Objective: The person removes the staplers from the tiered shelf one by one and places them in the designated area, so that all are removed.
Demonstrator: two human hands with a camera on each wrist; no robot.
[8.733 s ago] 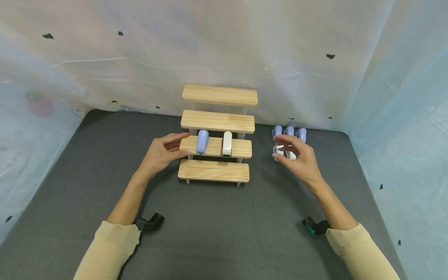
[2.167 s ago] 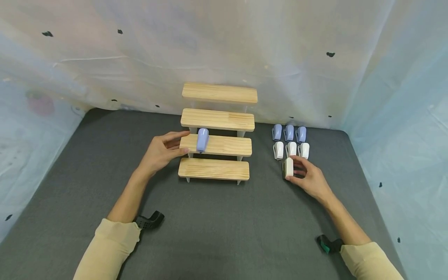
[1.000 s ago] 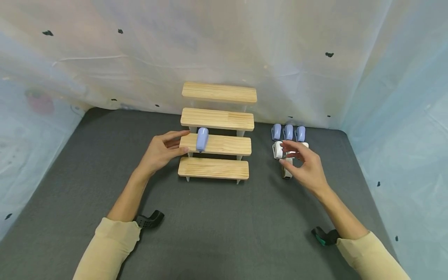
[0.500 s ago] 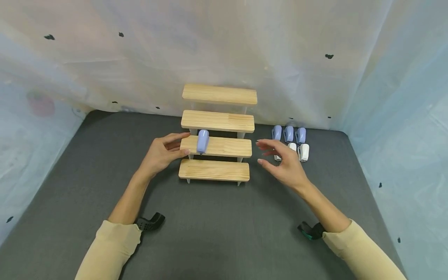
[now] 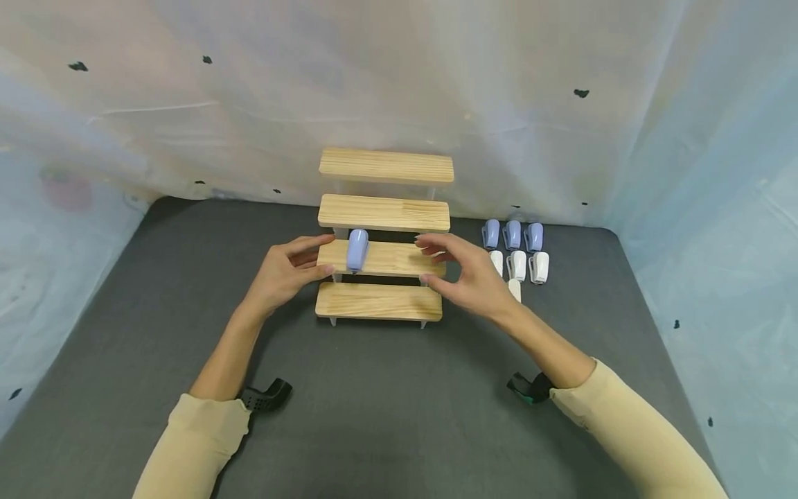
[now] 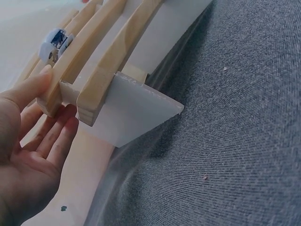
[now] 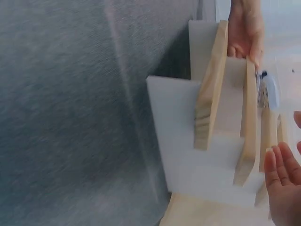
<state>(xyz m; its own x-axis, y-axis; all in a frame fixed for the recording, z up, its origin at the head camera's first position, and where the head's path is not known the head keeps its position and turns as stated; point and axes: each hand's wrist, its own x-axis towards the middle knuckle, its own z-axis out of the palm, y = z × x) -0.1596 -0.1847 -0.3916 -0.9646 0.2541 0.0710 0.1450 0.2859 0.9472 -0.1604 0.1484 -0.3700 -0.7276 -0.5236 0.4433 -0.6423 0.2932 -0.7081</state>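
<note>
A stepped wooden display stand [image 5: 380,301] with white side panels stands on the dark cloth. My left hand [image 5: 280,277] grips the left end of its second-lowest board, thumb on top and fingers below, as the left wrist view shows. On that board, left of its middle, sits a lilac stapler [image 5: 357,250]. My right hand [image 5: 467,274] is at the board's right end, fingers parted and holding nothing; whether it touches the wood I cannot tell. Right of the stand lies a white stapler [image 5: 514,289], partly hidden behind the right hand.
Behind that stapler are a row of white staplers [image 5: 539,267] and a row of lilac staplers [image 5: 533,237], close to the back curtain [image 5: 536,159]. The leftmost white one is partly covered by my right hand. A pale blue curtain [image 5: 704,229] hangs at the right.
A white stapler beside the lilac one left the board; my right hand held it before the white row, then released it. Since then that hand has moved left to the stand; my left hand stays.
</note>
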